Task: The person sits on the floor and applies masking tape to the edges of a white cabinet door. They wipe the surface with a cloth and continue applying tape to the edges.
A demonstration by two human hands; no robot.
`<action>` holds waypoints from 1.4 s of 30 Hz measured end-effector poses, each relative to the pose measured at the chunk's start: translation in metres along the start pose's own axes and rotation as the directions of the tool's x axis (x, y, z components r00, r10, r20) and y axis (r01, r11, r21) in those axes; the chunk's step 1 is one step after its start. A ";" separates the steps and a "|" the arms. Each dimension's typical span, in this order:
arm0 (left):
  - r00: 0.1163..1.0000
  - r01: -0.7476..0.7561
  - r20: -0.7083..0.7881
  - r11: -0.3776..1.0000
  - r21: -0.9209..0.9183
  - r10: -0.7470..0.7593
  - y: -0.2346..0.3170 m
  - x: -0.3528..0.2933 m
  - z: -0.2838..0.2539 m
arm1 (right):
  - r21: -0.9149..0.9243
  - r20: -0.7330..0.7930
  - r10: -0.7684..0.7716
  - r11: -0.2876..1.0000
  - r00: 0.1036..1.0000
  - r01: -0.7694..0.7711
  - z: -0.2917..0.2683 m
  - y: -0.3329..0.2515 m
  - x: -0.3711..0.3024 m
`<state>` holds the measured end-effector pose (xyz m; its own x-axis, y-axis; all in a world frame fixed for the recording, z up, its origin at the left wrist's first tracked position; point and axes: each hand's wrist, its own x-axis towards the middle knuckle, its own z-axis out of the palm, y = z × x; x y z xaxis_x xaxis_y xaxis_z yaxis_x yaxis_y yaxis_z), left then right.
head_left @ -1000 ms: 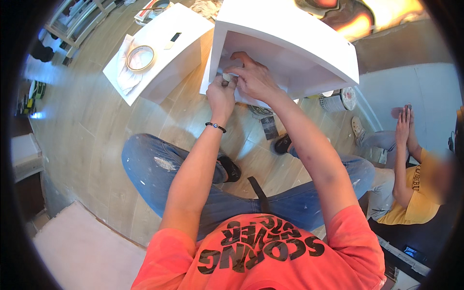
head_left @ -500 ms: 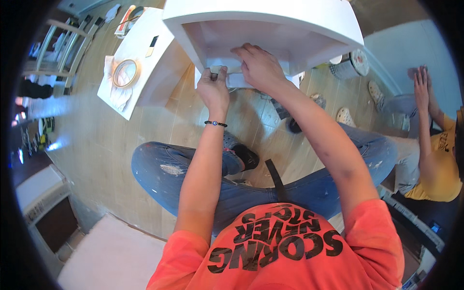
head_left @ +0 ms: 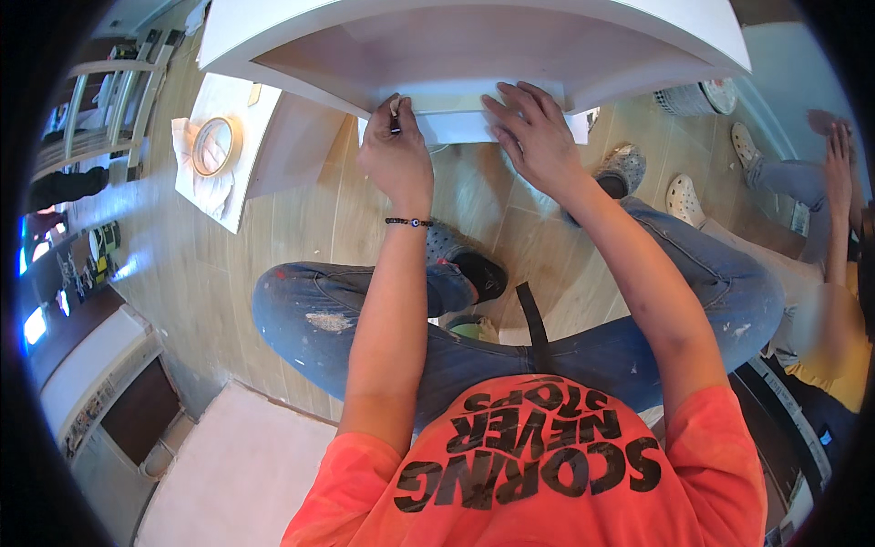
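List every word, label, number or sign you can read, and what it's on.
Red shirt: large black words, upside down in view; legible, but I won't copy wording.
Bucket: side markings too small to read.
White open-fronted box: no lettering visible.
Elsewhere, any marks are too small or blurred to read.

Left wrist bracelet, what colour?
The bracelet is black, with one blue-and-white eye bead. Shows best in the head view.

We see left hand [head_left: 397, 162] pinching small thing [head_left: 395, 111], partly hidden, at white box [head_left: 239, 32] front edge. Right hand [head_left: 544, 146] there too, fingers spread. Tape roll [head_left: 236, 150] on crumpled cloth [head_left: 214, 196], left of us.
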<state>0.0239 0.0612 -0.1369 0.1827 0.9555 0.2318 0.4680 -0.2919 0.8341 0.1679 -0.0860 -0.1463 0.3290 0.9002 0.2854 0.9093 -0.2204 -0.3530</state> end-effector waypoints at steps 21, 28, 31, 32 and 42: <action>0.992 -0.120 0.065 0.970 0.213 0.108 -0.007 0.005 -0.004 | -0.043 -0.021 0.046 0.998 0.999 -0.047 0.018 -0.005 -0.003; 0.989 -0.132 0.076 0.989 0.064 0.127 0.024 0.006 -0.011 | 0.009 -0.017 0.044 0.999 0.999 -0.044 0.016 -0.026 0.009; 0.983 -0.135 0.122 0.991 -0.005 0.134 0.027 0.007 -0.013 | 0.097 -0.014 0.048 0.994 0.999 -0.047 0.019 -0.028 0.015; 0.983 -0.155 0.097 0.987 -0.051 0.159 0.023 0.009 -0.010 | 0.109 -0.012 0.058 0.992 0.998 -0.056 0.019 -0.029 0.017; 0.973 0.044 0.228 0.963 -0.264 0.018 0.021 0.007 -0.008 | 0.082 -0.037 0.008 0.997 0.999 -0.005 0.019 -0.024 0.018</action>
<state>0.0282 0.0627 -0.1142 0.3838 0.9147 0.1267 0.2304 -0.2277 0.9461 0.1475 -0.0571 -0.1492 0.3459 0.8836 0.3156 0.8837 -0.1937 -0.4262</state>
